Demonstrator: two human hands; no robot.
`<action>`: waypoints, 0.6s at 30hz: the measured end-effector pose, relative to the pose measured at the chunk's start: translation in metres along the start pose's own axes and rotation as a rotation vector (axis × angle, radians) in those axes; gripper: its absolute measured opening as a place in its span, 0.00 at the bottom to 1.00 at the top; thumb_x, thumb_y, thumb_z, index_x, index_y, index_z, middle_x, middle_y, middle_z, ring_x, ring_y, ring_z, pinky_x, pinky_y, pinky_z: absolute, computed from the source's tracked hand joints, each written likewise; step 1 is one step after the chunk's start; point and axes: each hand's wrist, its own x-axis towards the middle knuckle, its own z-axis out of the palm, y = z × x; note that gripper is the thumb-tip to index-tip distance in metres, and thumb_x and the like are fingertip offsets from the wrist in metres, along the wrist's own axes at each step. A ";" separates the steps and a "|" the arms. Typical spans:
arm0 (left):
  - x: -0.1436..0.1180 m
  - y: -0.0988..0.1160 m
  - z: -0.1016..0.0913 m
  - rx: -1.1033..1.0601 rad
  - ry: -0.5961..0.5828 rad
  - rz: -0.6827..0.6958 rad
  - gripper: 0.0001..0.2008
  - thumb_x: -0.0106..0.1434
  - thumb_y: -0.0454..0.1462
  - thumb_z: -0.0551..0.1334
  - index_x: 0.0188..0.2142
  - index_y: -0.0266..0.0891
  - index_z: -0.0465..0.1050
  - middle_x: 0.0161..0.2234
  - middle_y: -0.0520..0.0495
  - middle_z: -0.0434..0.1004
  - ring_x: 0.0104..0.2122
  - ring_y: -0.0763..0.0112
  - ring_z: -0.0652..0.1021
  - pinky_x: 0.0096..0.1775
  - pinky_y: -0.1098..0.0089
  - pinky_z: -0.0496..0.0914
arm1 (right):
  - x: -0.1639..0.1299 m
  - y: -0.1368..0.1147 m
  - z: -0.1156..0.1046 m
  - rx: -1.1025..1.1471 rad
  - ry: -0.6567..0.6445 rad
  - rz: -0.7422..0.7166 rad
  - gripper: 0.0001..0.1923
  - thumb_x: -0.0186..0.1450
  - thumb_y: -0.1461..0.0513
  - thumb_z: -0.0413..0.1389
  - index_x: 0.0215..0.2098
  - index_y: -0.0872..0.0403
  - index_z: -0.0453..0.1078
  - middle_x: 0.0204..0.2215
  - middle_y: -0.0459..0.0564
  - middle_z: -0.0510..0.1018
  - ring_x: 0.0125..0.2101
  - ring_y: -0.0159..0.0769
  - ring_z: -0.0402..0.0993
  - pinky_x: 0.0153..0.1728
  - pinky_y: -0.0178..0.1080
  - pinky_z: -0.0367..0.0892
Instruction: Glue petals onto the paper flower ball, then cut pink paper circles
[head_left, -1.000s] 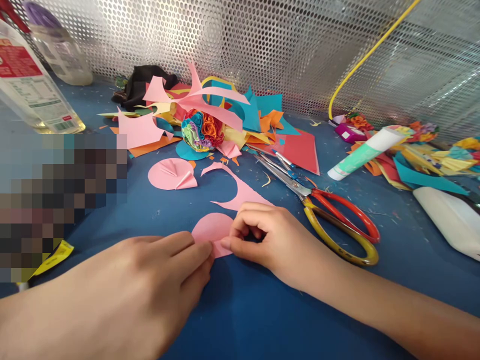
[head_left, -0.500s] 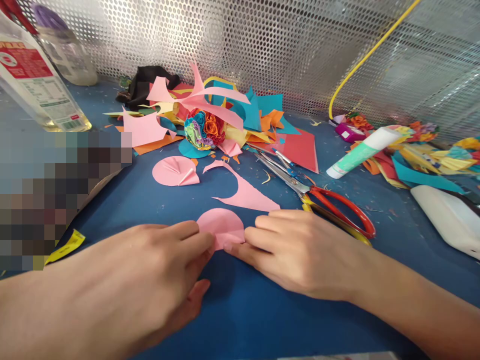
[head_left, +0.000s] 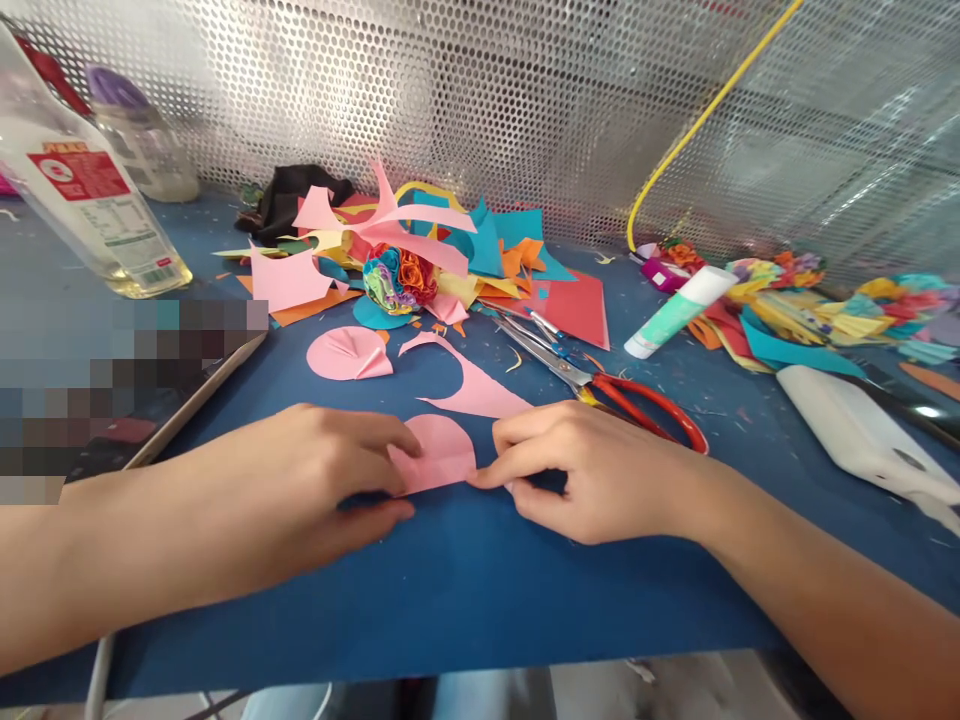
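Note:
On the blue tabletop in front of me is a pink paper piece [head_left: 439, 455], rounded at the top, with a straight edge facing me. My left hand [head_left: 341, 465] rests on its left side, fingertips pressing the paper and thumb apart below. At the lower right corner, the index fingertip of my right hand [head_left: 585, 475] touches the paper, with the thumb held away from it. Behind lie a pink paper disc [head_left: 341, 353] with folds in it and a curved pink offcut [head_left: 480, 385]. Red-and-yellow-handled scissors [head_left: 652, 405] sit just beyond my right hand.
A heap of coloured scraps [head_left: 382, 225] with a rosette [head_left: 401, 280] stands at the back. A glue stick [head_left: 679, 312] and a white device [head_left: 862, 430] lie right. Left are a clear bottle [head_left: 127, 220] and a blurred-out tablet-like device [head_left: 202, 390]. The table's front edge shows below.
My fingers have loosened from their pinch on the pink paper, and both thumbs have come away. The lower edge now shows straight. The view has shifted, revealing the table's front edge.

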 end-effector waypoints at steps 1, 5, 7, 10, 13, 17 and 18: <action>0.002 0.000 0.000 -0.008 -0.037 -0.018 0.10 0.62 0.36 0.56 0.37 0.47 0.76 0.40 0.54 0.77 0.34 0.75 0.77 0.37 0.76 0.70 | 0.001 -0.001 0.001 0.030 0.017 0.008 0.15 0.59 0.70 0.51 0.38 0.51 0.76 0.30 0.42 0.75 0.28 0.26 0.70 0.30 0.31 0.62; 0.009 0.001 0.001 -0.054 -0.087 -0.198 0.10 0.59 0.36 0.60 0.42 0.43 0.72 0.34 0.53 0.77 0.31 0.72 0.76 0.31 0.74 0.68 | 0.009 -0.008 0.010 0.094 0.182 0.109 0.12 0.60 0.60 0.57 0.42 0.54 0.74 0.30 0.45 0.75 0.30 0.30 0.70 0.32 0.33 0.64; 0.011 0.000 0.002 -0.117 -0.061 -0.262 0.14 0.57 0.38 0.62 0.44 0.43 0.71 0.32 0.53 0.77 0.29 0.72 0.76 0.29 0.74 0.67 | 0.014 -0.011 0.016 0.085 0.209 0.127 0.14 0.60 0.58 0.59 0.43 0.53 0.73 0.31 0.46 0.74 0.32 0.32 0.71 0.34 0.34 0.65; 0.011 -0.002 0.003 -0.190 -0.022 -0.293 0.14 0.58 0.43 0.61 0.43 0.42 0.71 0.29 0.52 0.76 0.25 0.72 0.75 0.27 0.73 0.67 | 0.020 -0.013 0.021 0.100 0.183 0.054 0.05 0.62 0.61 0.57 0.36 0.53 0.74 0.30 0.46 0.73 0.33 0.31 0.71 0.34 0.32 0.66; 0.009 -0.005 0.002 -0.156 0.115 -0.247 0.14 0.61 0.44 0.57 0.43 0.42 0.70 0.40 0.47 0.75 0.33 0.68 0.76 0.32 0.69 0.70 | 0.018 -0.011 0.021 0.061 0.284 -0.083 0.04 0.64 0.66 0.55 0.33 0.56 0.72 0.30 0.46 0.73 0.31 0.29 0.71 0.33 0.31 0.66; 0.008 -0.005 0.000 -0.349 0.190 -0.289 0.24 0.56 0.44 0.62 0.52 0.46 0.64 0.48 0.48 0.71 0.41 0.68 0.74 0.37 0.70 0.71 | 0.012 -0.010 0.015 -0.144 0.395 -0.282 0.07 0.65 0.69 0.51 0.34 0.56 0.71 0.34 0.48 0.76 0.32 0.29 0.72 0.32 0.31 0.66; 0.009 -0.004 0.000 -0.463 0.121 -0.331 0.26 0.56 0.42 0.62 0.54 0.46 0.62 0.44 0.49 0.75 0.37 0.70 0.75 0.34 0.73 0.71 | 0.011 -0.010 0.014 -0.187 0.414 -0.325 0.08 0.65 0.69 0.51 0.34 0.56 0.71 0.35 0.49 0.77 0.33 0.29 0.73 0.33 0.31 0.67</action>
